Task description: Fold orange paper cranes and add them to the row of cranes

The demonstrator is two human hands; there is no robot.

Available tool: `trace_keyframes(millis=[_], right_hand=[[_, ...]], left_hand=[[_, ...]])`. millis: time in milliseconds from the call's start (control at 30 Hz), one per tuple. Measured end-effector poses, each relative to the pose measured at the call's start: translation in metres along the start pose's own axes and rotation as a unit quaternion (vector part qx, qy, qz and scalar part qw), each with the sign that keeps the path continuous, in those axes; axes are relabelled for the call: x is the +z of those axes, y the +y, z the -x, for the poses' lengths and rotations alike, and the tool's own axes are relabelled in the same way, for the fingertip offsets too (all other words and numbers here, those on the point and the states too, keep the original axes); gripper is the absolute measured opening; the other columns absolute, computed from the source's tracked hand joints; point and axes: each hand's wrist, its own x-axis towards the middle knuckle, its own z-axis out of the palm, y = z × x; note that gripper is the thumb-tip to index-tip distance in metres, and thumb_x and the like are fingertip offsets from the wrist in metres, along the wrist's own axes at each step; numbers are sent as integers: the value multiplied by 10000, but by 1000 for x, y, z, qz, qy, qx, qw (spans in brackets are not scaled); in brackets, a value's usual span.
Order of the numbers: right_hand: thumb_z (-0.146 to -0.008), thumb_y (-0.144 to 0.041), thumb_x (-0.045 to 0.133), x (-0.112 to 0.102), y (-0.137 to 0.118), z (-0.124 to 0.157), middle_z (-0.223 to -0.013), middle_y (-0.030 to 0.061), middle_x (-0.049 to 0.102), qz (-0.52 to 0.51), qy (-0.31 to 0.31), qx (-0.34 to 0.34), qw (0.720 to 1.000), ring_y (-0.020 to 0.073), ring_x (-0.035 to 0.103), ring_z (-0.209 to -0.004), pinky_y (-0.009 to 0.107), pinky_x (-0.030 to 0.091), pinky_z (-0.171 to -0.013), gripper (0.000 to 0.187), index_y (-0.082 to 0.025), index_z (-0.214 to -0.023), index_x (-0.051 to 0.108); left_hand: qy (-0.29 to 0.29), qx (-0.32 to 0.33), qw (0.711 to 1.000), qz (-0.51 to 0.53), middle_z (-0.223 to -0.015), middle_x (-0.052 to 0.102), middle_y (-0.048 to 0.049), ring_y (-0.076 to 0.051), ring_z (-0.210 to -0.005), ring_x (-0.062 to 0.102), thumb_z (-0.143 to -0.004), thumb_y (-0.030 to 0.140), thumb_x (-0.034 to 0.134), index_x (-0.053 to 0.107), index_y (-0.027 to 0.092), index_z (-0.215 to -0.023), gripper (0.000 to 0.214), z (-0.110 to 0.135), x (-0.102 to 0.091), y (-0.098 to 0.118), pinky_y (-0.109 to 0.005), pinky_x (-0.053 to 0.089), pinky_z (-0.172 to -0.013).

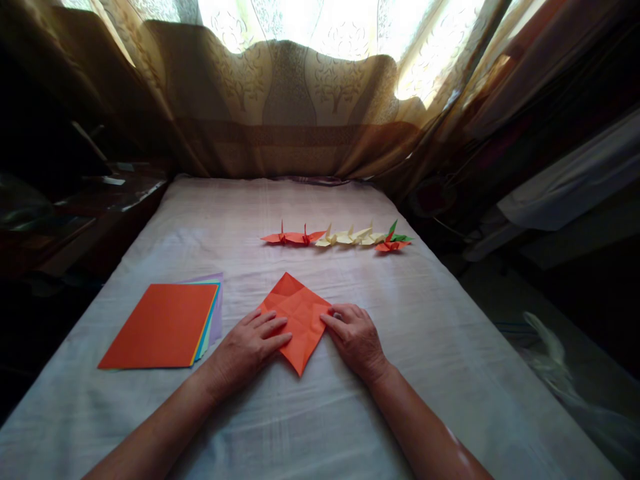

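A creased orange sheet of origami paper (304, 313) lies turned like a diamond on the white cloth, one corner pointing towards me. My left hand (263, 337) rests flat on its left side, fingers stretched out over the paper. At the right corner my right hand (356, 333) pinches the paper's edge between thumb and fingers. Crossing fold lines show over the middle of the sheet. To the left of my left hand is a stack of coloured paper (160, 327), orange on top, with yellow, blue, green and purple edges showing.
Behind the sheet stands a row of folded paper cranes (345, 237) in red, cream, orange and green. A white cloth (240, 207) covers the surface, which ends at a curtain (300, 100). Dark furniture (125, 193) stands at the left; a plastic bag (555, 360) lies beyond the right edge.
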Motion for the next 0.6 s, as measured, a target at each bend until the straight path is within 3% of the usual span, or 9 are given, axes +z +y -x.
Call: trace_keyframes(millis=[200, 467, 600], right_hand=[[-935, -230, 544, -3, -5, 6, -953, 56, 682, -40, -6, -6, 999, 193, 573, -898, 316, 439, -801, 207, -270, -1017, 730], [-945, -309, 539, -1, -3, 9, -940, 61, 681, -83, -5, 41, 996, 191, 592, -895, 319, 462, -820, 205, -252, -978, 732], [-947, -310, 529, 0, -3, 8, -923, 61, 680, -94, 7, 52, 994, 193, 596, -878, 319, 470, -793, 208, -246, -944, 727]], left_hand=[[60, 0, 998, 24, -1256, 650, -76, -253, -1252, 530, -960, 193, 461, 655, 259, -1185, 304, 16, 7, -5, -464, 451, -1049], [64, -63, 993, 77, -1159, 693, -95, -243, -1117, 620, -946, 359, 519, 684, 219, -1123, 280, 11, -9, 11, -418, 512, -977], [79, -68, 991, 84, -1104, 707, -84, -221, -1052, 645, -943, 334, 516, 699, 229, -1075, 249, 10, -10, 10, -373, 535, -929]])
